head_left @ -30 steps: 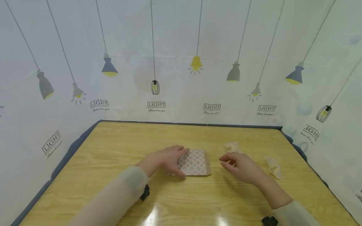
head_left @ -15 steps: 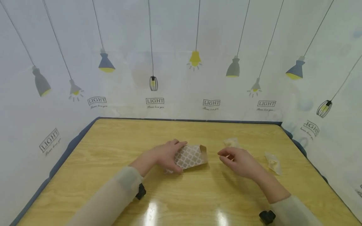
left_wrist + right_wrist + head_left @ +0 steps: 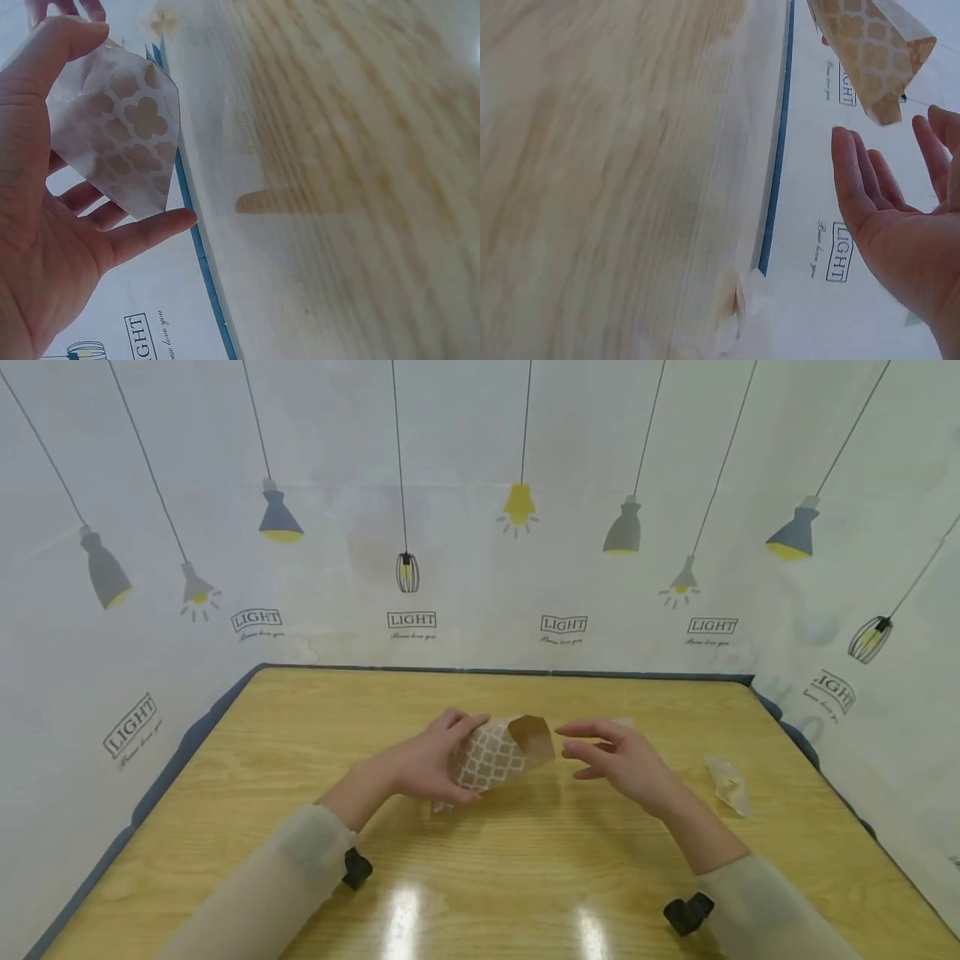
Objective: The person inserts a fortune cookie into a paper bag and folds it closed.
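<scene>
My left hand (image 3: 420, 767) grips a small paper bag (image 3: 489, 755) with a white-and-tan lattice pattern, between thumb and fingers. Lifted and tilted over the table, the bag is squeezed so its mouth gapes to the right and shows a brown inside. In the left wrist view the bag's bottom end (image 3: 139, 139) sticks out between thumb and little finger. My right hand (image 3: 628, 767) hovers just right of that mouth, fingers loosely spread and holding nothing. From the right wrist view, a gap shows between its fingertips and the bag's edge (image 3: 889, 111).
A clear wrapped packet with something pale yellow inside (image 3: 729, 787) lies right of my right hand. Behind that hand, a second packet (image 3: 624, 722) is mostly hidden. The wooden table (image 3: 337, 710) ends at a dark blue edge against a lamp-printed wall covering (image 3: 465, 552).
My left hand has raised the bag from flat on the table, and its mouth has spread apart. My right hand has moved up and closer to the bag, its fingers spreading.
</scene>
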Demonstrator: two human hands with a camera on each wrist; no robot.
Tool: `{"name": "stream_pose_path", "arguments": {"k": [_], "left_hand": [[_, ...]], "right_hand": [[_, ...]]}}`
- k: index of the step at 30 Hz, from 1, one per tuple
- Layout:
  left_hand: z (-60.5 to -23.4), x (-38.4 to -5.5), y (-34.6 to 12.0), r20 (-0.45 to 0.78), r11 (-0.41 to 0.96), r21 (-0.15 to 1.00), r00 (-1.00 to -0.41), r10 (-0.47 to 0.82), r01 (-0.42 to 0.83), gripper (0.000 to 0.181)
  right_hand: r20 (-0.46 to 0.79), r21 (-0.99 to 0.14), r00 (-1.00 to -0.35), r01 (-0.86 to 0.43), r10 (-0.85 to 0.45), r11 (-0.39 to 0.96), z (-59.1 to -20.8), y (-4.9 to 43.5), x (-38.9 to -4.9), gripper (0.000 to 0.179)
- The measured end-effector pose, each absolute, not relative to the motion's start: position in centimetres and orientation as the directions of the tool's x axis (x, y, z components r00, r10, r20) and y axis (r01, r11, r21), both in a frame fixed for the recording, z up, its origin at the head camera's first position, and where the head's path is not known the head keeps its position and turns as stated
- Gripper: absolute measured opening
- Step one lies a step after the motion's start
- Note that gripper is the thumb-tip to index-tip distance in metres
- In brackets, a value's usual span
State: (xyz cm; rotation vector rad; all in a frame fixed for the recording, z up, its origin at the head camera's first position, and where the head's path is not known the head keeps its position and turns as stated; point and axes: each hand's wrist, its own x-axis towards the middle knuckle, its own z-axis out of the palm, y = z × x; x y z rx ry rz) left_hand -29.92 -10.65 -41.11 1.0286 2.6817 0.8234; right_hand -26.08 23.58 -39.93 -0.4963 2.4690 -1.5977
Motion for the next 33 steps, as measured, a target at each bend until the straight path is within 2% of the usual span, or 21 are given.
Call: {"name": "stream_pose_path", "arguments": {"k": [4,10,18,25,33], "left_hand": [[-40.9,-29.8,-10.5,0.076,0.601,0.546,-0.749,0.658,0.584,0.12],[-40.7,-29.8,-10.2,0.102,0.578,0.549,-0.734,0.671,0.604,0.122],[-40.4,-29.9,-10.1,0.141,0.56,0.546,-0.727,0.672,0.623,0.111],[-40.8,-29.8,-9.9,0.089,0.578,0.566,-0.74,0.666,0.588,0.129],[-40.9,-29.7,-10.1,0.077,0.582,0.566,-0.74,0.668,0.584,0.125]], "right_hand": [[0.05,-0.909,-0.92,-0.204,-0.389,0.364,-39.6,22.1,-26.5,0.041],[0.02,-0.903,-0.937,-0.167,-0.35,0.396,-39.0,20.5,-26.9,0.039],[0.019,-0.927,-0.945,-0.139,-0.326,0.349,-38.9,20.3,-27.3,0.04],[0.022,-0.939,-0.944,-0.132,-0.329,0.317,-39.0,20.0,-27.4,0.043],[-0.029,-0.941,-0.942,-0.087,-0.335,0.327,-39.1,20.2,-27.1,0.044]]}}
